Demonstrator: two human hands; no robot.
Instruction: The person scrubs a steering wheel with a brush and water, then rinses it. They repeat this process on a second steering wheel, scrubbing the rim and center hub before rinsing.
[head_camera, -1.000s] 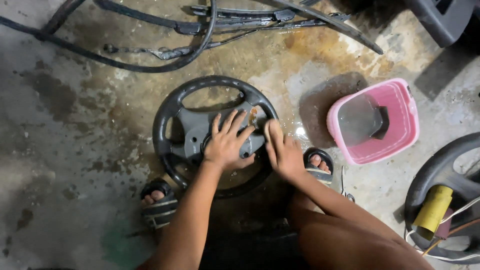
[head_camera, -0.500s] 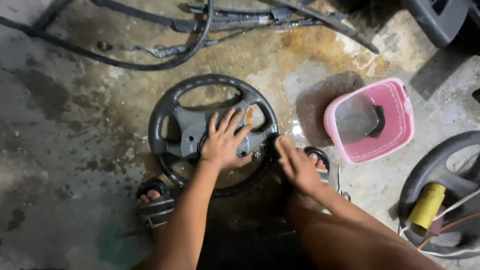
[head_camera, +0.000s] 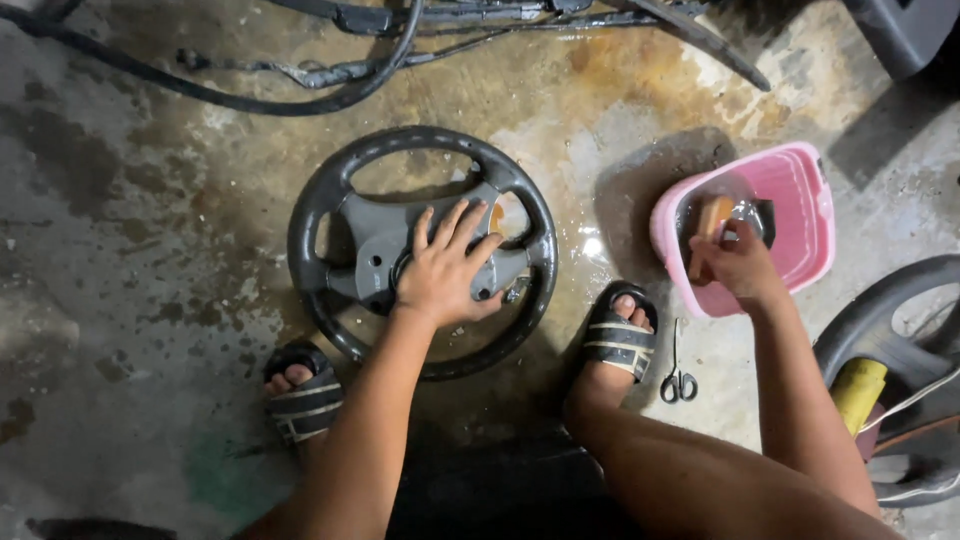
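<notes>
Crouching over a stained concrete floor (head_camera: 130, 300), a person presses the left hand (head_camera: 445, 275), fingers spread flat, on the hub of a black steering wheel (head_camera: 420, 250) lying between their sandalled feet. The right hand (head_camera: 735, 265) grips an orange sponge (head_camera: 708, 222) inside a pink tub (head_camera: 800, 215).

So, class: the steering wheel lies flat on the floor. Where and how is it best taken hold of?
Judging by its pose, grip the steering wheel at the bare far rim, from above: it lies flat, and the left hand already covers the hub.
</notes>
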